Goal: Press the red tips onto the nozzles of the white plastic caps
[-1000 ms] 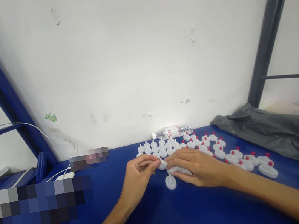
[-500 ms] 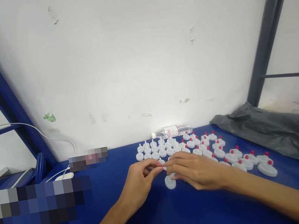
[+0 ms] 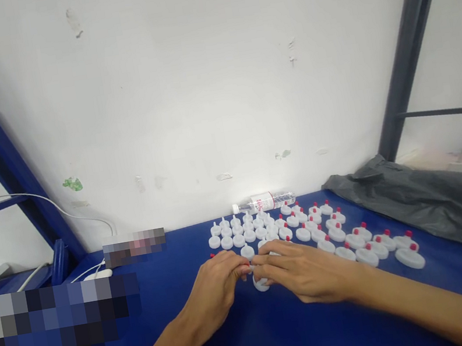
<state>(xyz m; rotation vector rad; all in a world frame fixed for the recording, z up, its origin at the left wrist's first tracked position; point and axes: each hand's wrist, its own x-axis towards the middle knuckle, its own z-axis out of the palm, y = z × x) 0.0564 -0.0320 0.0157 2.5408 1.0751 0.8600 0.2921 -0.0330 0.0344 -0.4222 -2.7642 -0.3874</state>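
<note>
My left hand (image 3: pixel 220 278) is closed, thumb and forefinger pinching a small red tip cap (image 3: pixel 247 264). Just to its right, my right hand (image 3: pixel 302 267) has its fingers curled round a white nozzle lid (image 3: pixel 261 284), whose round base shows below the fingertips. The fingertips of both hands meet at the lid's narrow tip, so whether the red cap sits on it is hidden. Behind the hands stand rows of white nozzle lids (image 3: pixel 239 240) with bare tips. To the right, several white lids with red tips (image 3: pixel 366 255) are spread out.
A clear plastic bottle (image 3: pixel 265 201) lies along the wall behind the lids. Grey sheeting (image 3: pixel 423 209) covers the right side of the blue table (image 3: pixel 259 339). A white cable (image 3: pixel 59 204) hangs at the left, near a blue metal frame (image 3: pixel 2 158).
Both hands have come slightly lower. My left hand has turned, its fingers now more closed over the lid's tip. The camera view has shifted a little.
</note>
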